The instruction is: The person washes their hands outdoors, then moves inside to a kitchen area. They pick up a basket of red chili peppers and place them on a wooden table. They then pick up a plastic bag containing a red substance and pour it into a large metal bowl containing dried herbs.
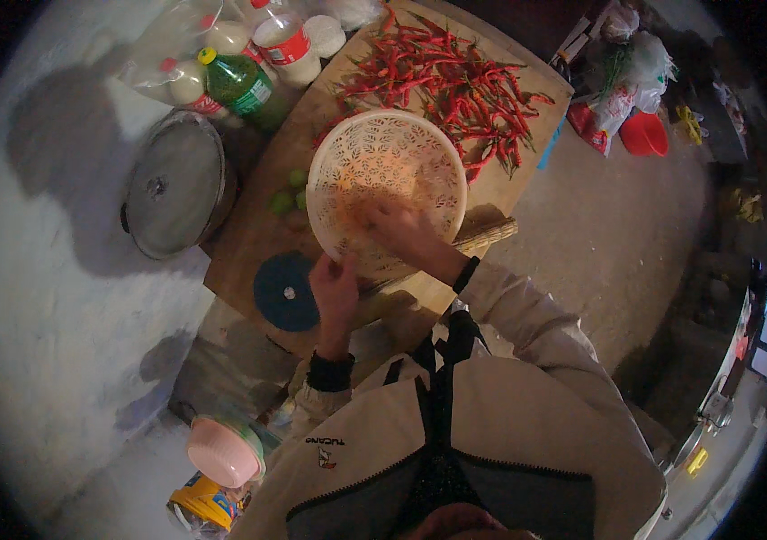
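A pale plastic basket with a leaf-patterned openwork wall stands on the wooden board. My left hand grips its near rim, thumb and fingers pinched over the edge. My right hand reaches down inside the basket, close to its bottom. Those fingers are blurred, and whether they hold anything does not show. An orange-red tint covers part of the basket's inside. Many long red chili peppers lie spread on the board beyond it. Several green round fruits sit left of the basket.
Left of the board is a large lidded pot; behind it stand a green bottle and several other bottles. A dark teal disc lies near my left wrist. A straw-coloured bundle pokes out beneath my right forearm. A red bowl is at far right.
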Available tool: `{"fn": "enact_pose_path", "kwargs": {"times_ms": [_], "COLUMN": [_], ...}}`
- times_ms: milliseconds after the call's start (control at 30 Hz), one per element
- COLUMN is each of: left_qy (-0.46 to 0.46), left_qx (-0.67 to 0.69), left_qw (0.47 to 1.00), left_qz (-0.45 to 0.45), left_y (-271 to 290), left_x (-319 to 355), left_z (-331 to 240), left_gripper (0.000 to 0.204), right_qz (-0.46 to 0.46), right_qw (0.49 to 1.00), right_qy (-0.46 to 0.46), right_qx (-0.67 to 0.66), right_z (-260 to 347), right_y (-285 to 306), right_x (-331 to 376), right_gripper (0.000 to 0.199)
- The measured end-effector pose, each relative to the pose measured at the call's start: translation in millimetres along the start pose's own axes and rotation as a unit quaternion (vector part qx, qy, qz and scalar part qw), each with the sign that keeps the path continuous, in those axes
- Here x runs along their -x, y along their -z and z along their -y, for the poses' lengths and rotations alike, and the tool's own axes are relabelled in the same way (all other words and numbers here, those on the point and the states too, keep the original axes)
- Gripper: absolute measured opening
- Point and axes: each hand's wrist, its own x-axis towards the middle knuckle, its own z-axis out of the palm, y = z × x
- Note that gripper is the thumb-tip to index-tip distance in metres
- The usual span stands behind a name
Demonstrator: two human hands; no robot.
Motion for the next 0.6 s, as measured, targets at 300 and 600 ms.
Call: {"fn": "enact_pose_path", "kwargs": {"times_ms": [300, 600], "left_qy": [0.007, 0.031], "left_qx": [0.116, 0.005], "left_qw": [0.991, 0.997], "left_qz": [-0.068, -0.070], "left_y": [42.5, 65.4], "left_x": [0.8, 8.6], "left_z": [-7.0, -14.3], "left_gripper": [0.024, 0.022], "right_qz": [-0.181, -0.034], "right_qw": [0.943, 0.910], "right_qy": [-0.209, -0.382], "right_qx": [-0.184, 0.156], "right_z": [-26.6, -170.2], "right_y": [107.0, 71.6], "right_x": [44.3, 87.7], "right_gripper": [0.016, 0.024]}}
